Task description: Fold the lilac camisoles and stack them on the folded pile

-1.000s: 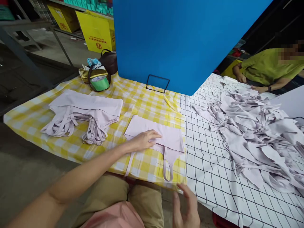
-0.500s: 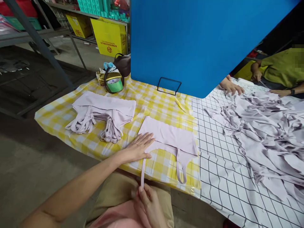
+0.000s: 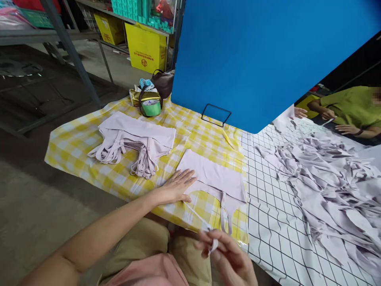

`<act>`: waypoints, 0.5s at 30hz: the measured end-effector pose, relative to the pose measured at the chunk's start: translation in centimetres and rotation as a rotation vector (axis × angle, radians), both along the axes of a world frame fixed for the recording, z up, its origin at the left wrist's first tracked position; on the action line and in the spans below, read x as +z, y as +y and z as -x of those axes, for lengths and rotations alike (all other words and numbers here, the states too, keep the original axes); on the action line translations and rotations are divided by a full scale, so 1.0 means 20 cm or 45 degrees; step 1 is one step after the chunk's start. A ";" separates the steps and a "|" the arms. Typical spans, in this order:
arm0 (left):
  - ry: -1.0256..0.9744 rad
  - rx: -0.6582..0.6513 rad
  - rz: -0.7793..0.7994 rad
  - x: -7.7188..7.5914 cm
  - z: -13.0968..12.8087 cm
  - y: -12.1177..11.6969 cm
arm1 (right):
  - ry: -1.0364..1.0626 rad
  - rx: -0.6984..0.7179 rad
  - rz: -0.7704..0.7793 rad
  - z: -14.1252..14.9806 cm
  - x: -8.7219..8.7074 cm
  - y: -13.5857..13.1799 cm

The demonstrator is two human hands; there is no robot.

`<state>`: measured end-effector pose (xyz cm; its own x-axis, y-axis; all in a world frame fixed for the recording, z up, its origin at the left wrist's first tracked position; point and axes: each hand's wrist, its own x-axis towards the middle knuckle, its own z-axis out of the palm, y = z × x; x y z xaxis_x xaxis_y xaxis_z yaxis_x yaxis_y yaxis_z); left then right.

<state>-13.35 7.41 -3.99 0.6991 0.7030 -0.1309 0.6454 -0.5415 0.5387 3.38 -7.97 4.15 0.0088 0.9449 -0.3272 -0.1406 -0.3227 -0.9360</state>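
A pale lilac strappy top lies flat on the yellow checked cloth in front of me. My left hand rests flat on its left end, fingers stretched out. From under that hand one shoulder strap runs taut to my right hand, whose fingers are closed on it, with a small loop of strap showing at the fingertips. The other strap hangs as a loop toward the table edge. Left of my left hand lies a neat stack of matching tops, straps bunched toward me.
A large blue board stands across the table. Green tape and a dark bag sit at the back left. A heap of lilac garments covers the grid cloth; a person in a green shirt works beyond it.
My right hand has moved right and slightly up with the strap, which now slants instead of hanging straight toward me. My left hand stays on the top. A co-worker's hand by the heap has drawn back.
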 end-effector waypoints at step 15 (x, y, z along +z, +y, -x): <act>-0.652 0.072 -0.238 0.27 -0.07 -0.20 | -0.449 0.095 -0.020 0.00 -0.08 0.32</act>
